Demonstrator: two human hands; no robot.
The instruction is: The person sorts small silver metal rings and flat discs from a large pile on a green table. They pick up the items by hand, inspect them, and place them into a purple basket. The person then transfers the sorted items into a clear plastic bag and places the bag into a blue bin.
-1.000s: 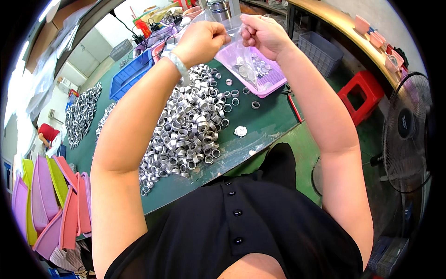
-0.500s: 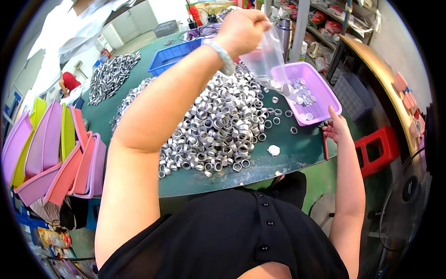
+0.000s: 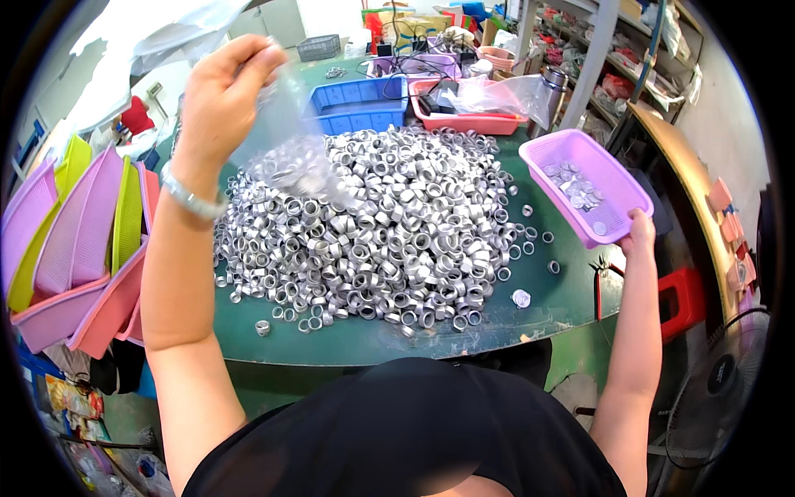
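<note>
Clear plastic bag (image 3: 286, 145) hangs in the upper left of the frame, raised above the bench (image 3: 348, 340) and over the left part of the ring heap. Its lower end bulges with small silvery pieces; the exact kind cannot be told through the film. Left hand (image 3: 224, 95) holds the bag by its top, fingers (image 3: 257, 58) pinched together on the plastic. A metal wristwatch (image 3: 190, 197) sits on that wrist.

Right hand (image 3: 638, 232) is at the right of the frame, gripping the near edge of a purple plastic tray (image 3: 617, 178); fingers curled over the rim, closed on it. The tray is tilted and juts past the bench's right edge. A thin scatter of flat silvery discs lies in it.

Heap of silvery metal rings (image 3: 389, 240) covers the middle of the green bench. A few stray rings lie apart along the heap's right and near edges. One pale round cap (image 3: 520, 298) lies alone toward the lower right of the bench.

Far side of the bench: blue crate (image 3: 356, 103), pink tray (image 3: 464, 120) with a crumpled clear bag on it. Stacked pink, purple and yellow-green trays (image 3: 74, 240) stand on edge at the left. Red stool (image 3: 683, 298) and a fan (image 3: 720, 389) at the lower right.
</note>
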